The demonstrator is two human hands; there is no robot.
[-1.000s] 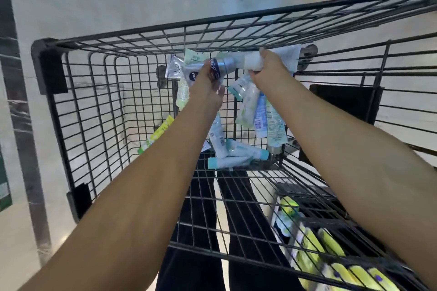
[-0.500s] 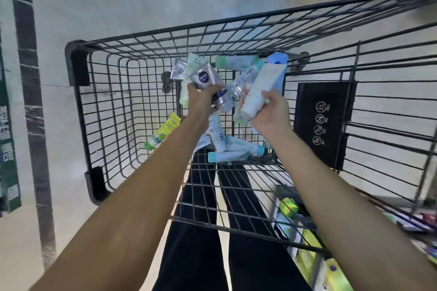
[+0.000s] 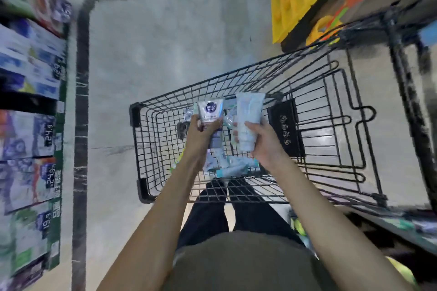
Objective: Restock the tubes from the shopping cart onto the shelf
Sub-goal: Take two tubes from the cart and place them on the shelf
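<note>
I see the shopping cart [image 3: 314,92] ahead of me, between the shelf [image 3: 30,111] on my left and a rack [image 3: 406,38] on my right. Both hands are over the cart's near-left corner: left hand [image 3: 201,134] holding one tube [image 3: 210,112], right hand [image 3: 262,142] another [image 3: 247,123], loose tubes [image 3: 234,166] lying beneath them.

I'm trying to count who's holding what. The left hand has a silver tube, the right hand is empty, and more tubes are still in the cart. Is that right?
Almost. The right hand is not empty: in the head view it grips a white tube. The rest stands: the left hand holds a silver tube, and more tubes lie in the cart.
</note>
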